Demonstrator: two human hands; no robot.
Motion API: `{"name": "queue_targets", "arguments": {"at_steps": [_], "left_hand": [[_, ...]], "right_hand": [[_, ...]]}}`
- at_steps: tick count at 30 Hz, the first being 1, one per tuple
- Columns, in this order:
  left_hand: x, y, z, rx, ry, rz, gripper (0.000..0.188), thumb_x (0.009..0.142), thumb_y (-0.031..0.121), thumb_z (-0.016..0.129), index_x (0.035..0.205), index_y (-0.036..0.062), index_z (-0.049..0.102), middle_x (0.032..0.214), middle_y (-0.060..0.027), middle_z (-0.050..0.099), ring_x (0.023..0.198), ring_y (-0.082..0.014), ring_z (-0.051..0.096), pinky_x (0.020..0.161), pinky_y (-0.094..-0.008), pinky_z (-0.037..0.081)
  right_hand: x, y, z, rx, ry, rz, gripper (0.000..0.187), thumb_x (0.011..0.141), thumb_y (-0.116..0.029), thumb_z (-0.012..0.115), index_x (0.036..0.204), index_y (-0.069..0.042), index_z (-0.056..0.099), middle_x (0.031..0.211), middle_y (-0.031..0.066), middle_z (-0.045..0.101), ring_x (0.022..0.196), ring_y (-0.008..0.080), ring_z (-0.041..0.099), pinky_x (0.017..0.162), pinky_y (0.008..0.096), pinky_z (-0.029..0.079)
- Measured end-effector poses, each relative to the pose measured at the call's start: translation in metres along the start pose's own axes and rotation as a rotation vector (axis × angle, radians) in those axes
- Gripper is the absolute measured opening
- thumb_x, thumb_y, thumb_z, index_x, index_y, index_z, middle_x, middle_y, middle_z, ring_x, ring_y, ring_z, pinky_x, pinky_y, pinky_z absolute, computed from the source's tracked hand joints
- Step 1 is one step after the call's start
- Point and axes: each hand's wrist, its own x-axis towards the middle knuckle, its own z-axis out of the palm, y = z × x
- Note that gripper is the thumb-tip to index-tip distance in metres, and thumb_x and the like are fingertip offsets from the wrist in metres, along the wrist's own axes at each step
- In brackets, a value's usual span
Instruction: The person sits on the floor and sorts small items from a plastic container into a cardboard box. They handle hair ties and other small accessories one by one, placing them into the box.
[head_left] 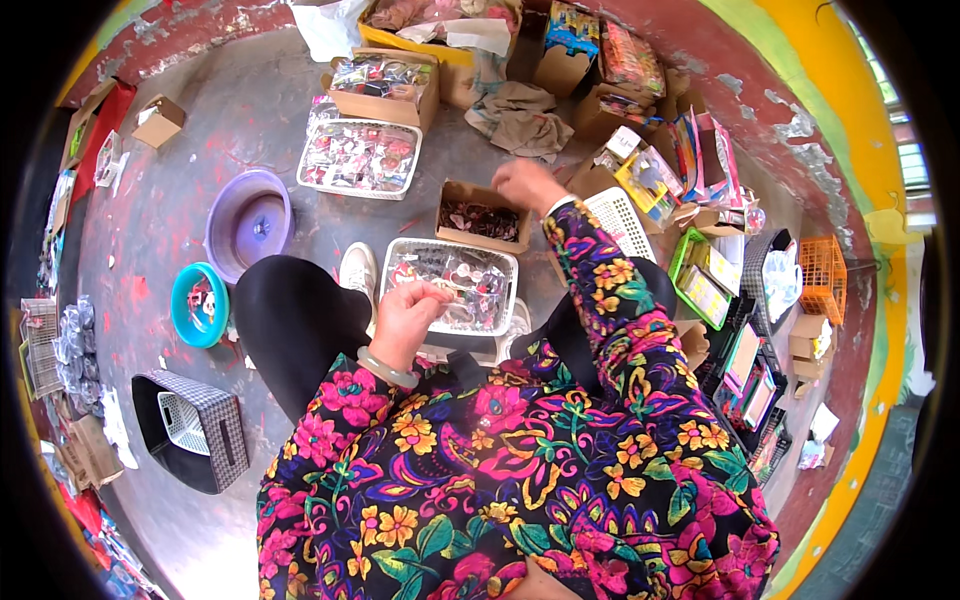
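My left hand [406,316], a pale bangle at its wrist, is closed in a pinch above a white plastic basket [392,302]. Something small and light shows at its fingertips, too small to name. In the basket lie small dark, red and clear-wrapped pieces [478,282]. My right hand [529,186] is over the far right edge of an open cardboard box [487,240]. Its fingers are curled together, and what they hold, if anything, cannot be made out. Dark reddish-brown small pieces [478,218] fill part of that box.
Beyond stands another white basket [358,189] of packaged pieces, before a filled carton [385,108]. Left are a purple basin [222,238], a teal basin [183,322] and a checked bin [225,440]. A green basket [692,285] and an orange crate [822,280] stand right.
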Motion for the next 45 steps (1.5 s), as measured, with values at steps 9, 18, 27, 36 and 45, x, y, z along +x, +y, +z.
{"name": "queue_targets", "arguments": {"at_steps": [9, 18, 27, 36, 45], "left_hand": [[-0.005, -0.003, 0.002, -0.009, 0.010, 0.000, 0.018, 0.080, -0.007, 0.041, 0.081, -0.0040, 0.059, 0.091, -0.0122, 0.062, 0.074, -0.0121, 0.056, 0.067, -0.0232, 0.046], [-0.003, 0.004, 0.001, 0.065, 0.040, -0.145, 0.019, 0.080, -0.009, 0.040, 0.087, -0.0051, 0.058, 0.093, -0.0114, 0.062, 0.073, -0.0104, 0.056, 0.067, -0.0240, 0.048], [-0.005, 0.001, -0.005, 0.080, 0.038, -0.127, 0.020, 0.080, -0.009, 0.040, 0.088, -0.0049, 0.058, 0.092, -0.0109, 0.062, 0.074, -0.0109, 0.056, 0.065, -0.0249, 0.050], [-0.004, 0.007, 0.002, 0.128, -0.003, -0.119, 0.022, 0.079, -0.007, 0.041, 0.089, -0.0034, 0.060, 0.087, -0.0047, 0.063, 0.075, -0.0074, 0.054, 0.070, -0.0204, 0.043], [0.004, -0.008, 0.004, 0.092, -0.039, 0.054, 0.019, 0.073, -0.005, 0.045, 0.082, -0.0007, 0.062, 0.070, 0.0013, 0.056, 0.061, -0.0042, 0.045, 0.056, -0.0184, 0.037]], "right_hand": [[0.022, 0.048, 0.122, -0.128, -0.479, 0.086, 0.032, 0.068, -0.007, 0.049, 0.096, -0.007, 0.066, 0.097, 0.0162, 0.063, 0.094, 0.0321, 0.058, 0.083, 0.0383, 0.045], [0.036, 0.063, 0.168, -0.046, -0.444, 0.191, 0.033, 0.073, -0.010, 0.050, 0.104, -0.006, 0.060, 0.101, 0.0192, 0.061, 0.095, 0.0345, 0.057, 0.082, 0.0411, 0.045], [0.036, 0.061, 0.169, -0.179, -0.532, 0.429, 0.029, 0.076, -0.017, 0.056, 0.100, -0.002, 0.063, 0.105, 0.0189, 0.060, 0.098, 0.0328, 0.058, 0.082, 0.0383, 0.048], [0.040, 0.050, 0.113, -0.145, -0.389, 0.263, 0.024, 0.069, -0.028, 0.065, 0.085, -0.010, 0.069, 0.088, 0.0132, 0.064, 0.085, 0.0304, 0.061, 0.077, 0.0370, 0.047], [0.021, 0.037, 0.067, 0.488, -0.313, 0.457, 0.021, 0.074, -0.019, 0.064, 0.085, 0.000, 0.065, 0.078, 0.0134, 0.064, 0.071, 0.0251, 0.063, 0.063, 0.0330, 0.053]]}}
